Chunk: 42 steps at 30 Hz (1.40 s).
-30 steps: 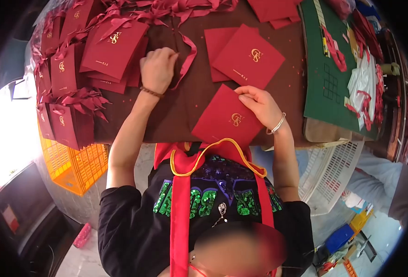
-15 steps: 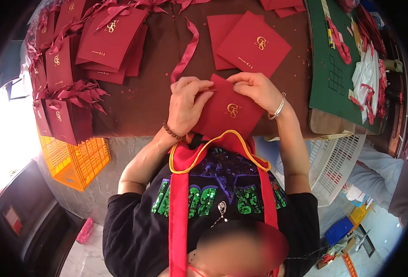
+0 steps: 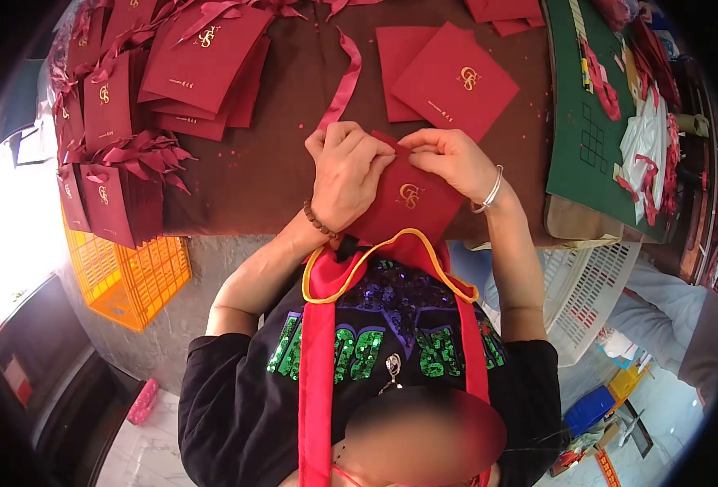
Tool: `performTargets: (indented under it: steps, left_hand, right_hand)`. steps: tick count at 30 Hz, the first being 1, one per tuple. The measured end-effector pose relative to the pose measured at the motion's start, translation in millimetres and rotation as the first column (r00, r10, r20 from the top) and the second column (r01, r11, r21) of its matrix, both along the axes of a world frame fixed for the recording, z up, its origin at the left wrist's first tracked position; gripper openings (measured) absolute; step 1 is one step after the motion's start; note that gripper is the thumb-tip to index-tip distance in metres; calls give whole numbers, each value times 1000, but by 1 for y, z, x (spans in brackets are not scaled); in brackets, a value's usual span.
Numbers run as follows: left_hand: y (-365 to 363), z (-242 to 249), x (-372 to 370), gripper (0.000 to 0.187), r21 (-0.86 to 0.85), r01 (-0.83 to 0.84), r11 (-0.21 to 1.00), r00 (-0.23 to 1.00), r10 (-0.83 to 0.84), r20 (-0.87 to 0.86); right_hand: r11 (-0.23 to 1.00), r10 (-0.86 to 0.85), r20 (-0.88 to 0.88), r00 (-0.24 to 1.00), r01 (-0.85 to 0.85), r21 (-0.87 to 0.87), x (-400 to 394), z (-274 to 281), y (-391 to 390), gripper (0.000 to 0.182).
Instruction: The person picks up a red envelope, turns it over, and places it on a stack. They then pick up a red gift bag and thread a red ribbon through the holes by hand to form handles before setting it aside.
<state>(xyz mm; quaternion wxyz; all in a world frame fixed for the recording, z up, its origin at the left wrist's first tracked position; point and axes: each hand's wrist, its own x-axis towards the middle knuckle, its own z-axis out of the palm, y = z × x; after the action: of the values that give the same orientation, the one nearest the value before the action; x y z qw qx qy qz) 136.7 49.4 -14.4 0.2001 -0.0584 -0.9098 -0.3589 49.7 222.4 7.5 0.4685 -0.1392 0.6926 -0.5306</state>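
One red envelope pinched by two hands, the left hand and right hand

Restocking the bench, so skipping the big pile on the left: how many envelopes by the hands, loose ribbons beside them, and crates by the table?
Held envelope: 1
Flat envelopes: 2
Loose ribbon: 1
Orange crate: 1
White crate: 1
Total: 6

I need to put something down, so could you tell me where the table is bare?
Bare cloth lies between the left envelope stack, the ribbon and the left hand. A narrower strip runs between the right hand, the two envelopes and the green mat. The left edge and mat are crowded.
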Motion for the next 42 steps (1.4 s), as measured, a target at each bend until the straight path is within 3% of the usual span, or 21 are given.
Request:
performTargets:
  steps: [5, 7, 10, 12, 14, 17, 20, 24, 26, 28, 30, 33, 36, 37, 38, 40, 42]
  left_hand:
    - [8, 5, 0, 9, -93, -2, 996, 999, -3, -49]
    - [13, 5, 0, 10, -294, -21, 956, 995, -8, -96]
    - [17, 12, 0, 11, -404, 25, 915, 997, -53, -59]
    - [15, 15, 0, 10, -413, 49, 909, 996, -76, -48]
    - [9, 15, 0, 11, -248, 163, 955, 985, -172, -15]
    - [-3, 12, -2, 10, -139, 247, 959, 969, -241, 59]
    - [-10, 24, -6, 9, -21, 258, 966, 953, -250, 171]
    - [-14, 32, -12, 16, -3, 209, 978, 956, -203, 210]
    - [-20, 31, -17, 23, 270, 184, 945, 837, -294, 461]
    - [-24, 30, -20, 28, 250, 202, 947, 813, -304, 496]
    - [-26, 31, -21, 24, 111, 241, 964, 801, -262, 538]
    - [-33, 32, -25, 26, 77, 307, 948, 761, -294, 578]
    - [-45, 29, -26, 25, -62, 414, 908, 841, -356, 407]
    - [-49, 37, -32, 21, 23, 451, 892, 735, -386, 557]
    - [-54, 40, -38, 21, -7, 438, 899, 760, -366, 536]
    - [-63, 36, -51, 17, -118, 716, 688, 613, -539, 577]
    - [-61, 23, -71, 18, -139, 921, 364, 369, -699, 612]
  right_hand:
    - [1000, -26, -45, 999, 26, 6, 5, -2, -1, 27]
    - [998, -27, -155, 988, 34, 43, 8, 4, -3, 25]
    - [995, 23, -258, 966, 3, 103, 10, 12, -5, 24]
    - [998, 0, -233, 973, 16, 65, 11, 9, -3, 24]
    - [999, -24, -209, 978, 31, 29, 11, 4, 0, 24]
    - [999, -36, -197, 980, 35, -11, 13, -1, 0, 24]
    - [999, -21, -178, 984, 14, -41, 14, 6, -2, 24]
    - [1000, 15, -207, 978, -10, 22, 15, 15, -3, 23]
    - [1000, 13, -204, 979, -9, 24, 18, 16, -5, 23]
    - [998, 34, -288, 957, -19, 57, 18, 16, -6, 25]
    - [999, 15, -284, 959, -3, 41, 20, 14, -7, 25]
    - [999, 14, -297, 955, 1, 47, 25, 17, -10, 23]
    - [1000, -2, -301, 953, 5, 7, 26, 20, -11, 19]
    - [1000, -30, -333, 942, 31, -2, 28, 23, -13, 20]
    - [998, -58, -368, 928, 55, -17, 30, 27, -16, 21]
    - [999, -19, -523, 852, 36, 23, 34, 29, -22, 24]
    - [999, 3, -636, 772, 30, 40, 41, 28, -30, 21]
